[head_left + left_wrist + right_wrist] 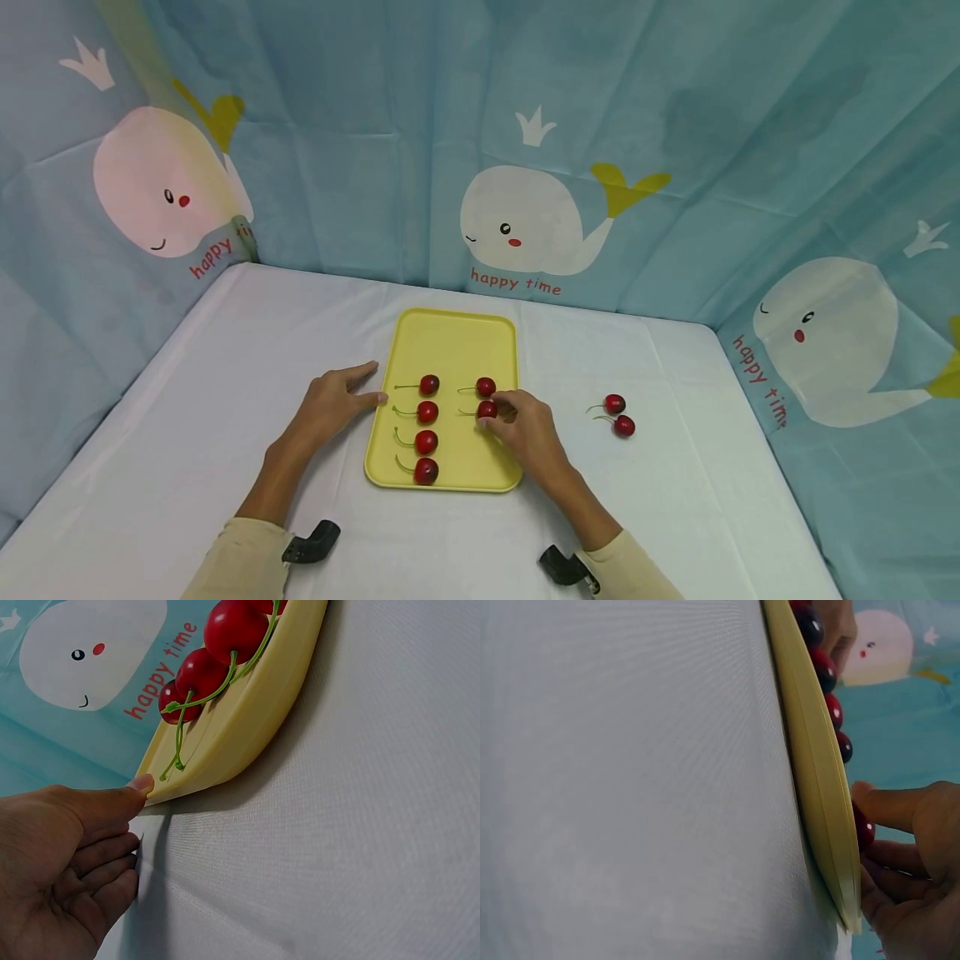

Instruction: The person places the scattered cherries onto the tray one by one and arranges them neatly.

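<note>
On the yellow tray (456,342), a column of several red cherries (426,442) with green stems lies at the left. Two more are at the right: an upper cherry (485,387) and, just below it, a lower cherry (487,409). My right hand (531,433) pinches this lower cherry between thumb and fingers; in the right wrist view the cherry (864,828) shows between them. At the tray's left edge is my left hand (330,407), its thumb (142,784) touching the rim and its index finger extended outside the tray.
Two loose cherries, an upper one (615,404) and a lower one (624,426), lie on the white tablecloth (675,500) right of the tray. A blue curtain (337,167) with printed whales hangs around the table's back and sides.
</note>
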A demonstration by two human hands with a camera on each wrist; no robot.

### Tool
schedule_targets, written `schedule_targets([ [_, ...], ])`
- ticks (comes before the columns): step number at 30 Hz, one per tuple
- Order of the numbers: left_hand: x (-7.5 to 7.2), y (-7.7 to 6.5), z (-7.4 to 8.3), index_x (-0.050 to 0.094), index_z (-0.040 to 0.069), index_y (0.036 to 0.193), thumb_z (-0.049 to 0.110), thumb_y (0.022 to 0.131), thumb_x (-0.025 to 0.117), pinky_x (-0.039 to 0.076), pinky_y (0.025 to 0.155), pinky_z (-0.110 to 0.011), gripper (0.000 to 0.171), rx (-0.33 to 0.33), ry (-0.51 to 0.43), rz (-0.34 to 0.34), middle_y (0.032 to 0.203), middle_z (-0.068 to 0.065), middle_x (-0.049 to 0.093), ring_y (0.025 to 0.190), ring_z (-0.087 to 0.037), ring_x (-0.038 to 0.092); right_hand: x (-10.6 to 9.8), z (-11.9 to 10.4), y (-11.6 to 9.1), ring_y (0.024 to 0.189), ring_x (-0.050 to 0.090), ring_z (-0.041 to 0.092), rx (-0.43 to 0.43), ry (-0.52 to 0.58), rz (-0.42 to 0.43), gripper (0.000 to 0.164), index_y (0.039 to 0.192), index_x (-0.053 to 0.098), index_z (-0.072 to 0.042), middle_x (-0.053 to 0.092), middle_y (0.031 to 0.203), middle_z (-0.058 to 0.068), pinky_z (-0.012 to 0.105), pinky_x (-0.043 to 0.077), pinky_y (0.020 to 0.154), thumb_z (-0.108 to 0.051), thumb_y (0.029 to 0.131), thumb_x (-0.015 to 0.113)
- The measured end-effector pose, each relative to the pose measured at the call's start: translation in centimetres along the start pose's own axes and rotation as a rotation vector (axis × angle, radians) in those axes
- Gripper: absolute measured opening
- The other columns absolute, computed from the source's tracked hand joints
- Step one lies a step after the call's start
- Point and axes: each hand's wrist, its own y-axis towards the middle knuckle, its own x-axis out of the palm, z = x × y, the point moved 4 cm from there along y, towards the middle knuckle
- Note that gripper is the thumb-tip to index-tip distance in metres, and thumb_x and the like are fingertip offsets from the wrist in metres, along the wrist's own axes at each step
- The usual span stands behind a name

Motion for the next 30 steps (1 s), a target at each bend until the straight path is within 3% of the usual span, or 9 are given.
schedule_targets([
  [7, 0.0, 0.0, 0.0, 0.051, 0.006, 0.157, 0.032, 0.098, 0.077, 0.033, 0.125, -0.064, 0.07, -0.003, -0.002, 0.001, 0.161, -0.02, 0.048, 0.154, -0.046, 0.037, -0.7, 0.3, -0.2, 0.095, 0.074, 0.02, 0.015, 0.07, 0.031, 0.038, 0.118, 0.077, -0.001, 0.077, 0.106, 0.008, 0.031, 0.065, 0.082, -0.018, 0.086, 0.09],
  [21, 0.0, -0.1, 0.0, 0.051, 0.006, 0.157, 0.033, 0.098, 0.077, 0.033, 0.125, -0.064, 0.07, -0.001, -0.001, 0.003, 0.161, -0.02, 0.049, 0.153, -0.047, 0.038, -2.2, 1.8, -0.8, 0.096, 0.076, 0.019, 0.059, 0.173, 0.079, 0.036, 0.118, 0.079, -0.005, 0.08, 0.11, 0.007, 0.028, 0.065, 0.087, -0.017, 0.085, 0.09],
  [30, 0.0, -0.1, 0.0, 0.051, 0.006, 0.157, 0.033, 0.098, 0.077, 0.033, 0.125, -0.064, 0.071, 0.002, 0.0, 0.003, 0.161, -0.02, 0.049, 0.154, -0.046, 0.038, -3.3, 2.7, -1.3, 0.094, 0.078, 0.016, 0.136, 0.251, 0.072, 0.035, 0.119, 0.08, -0.01, 0.081, 0.107, 0.005, 0.023, 0.064, 0.084, -0.018, 0.086, 0.089],
])
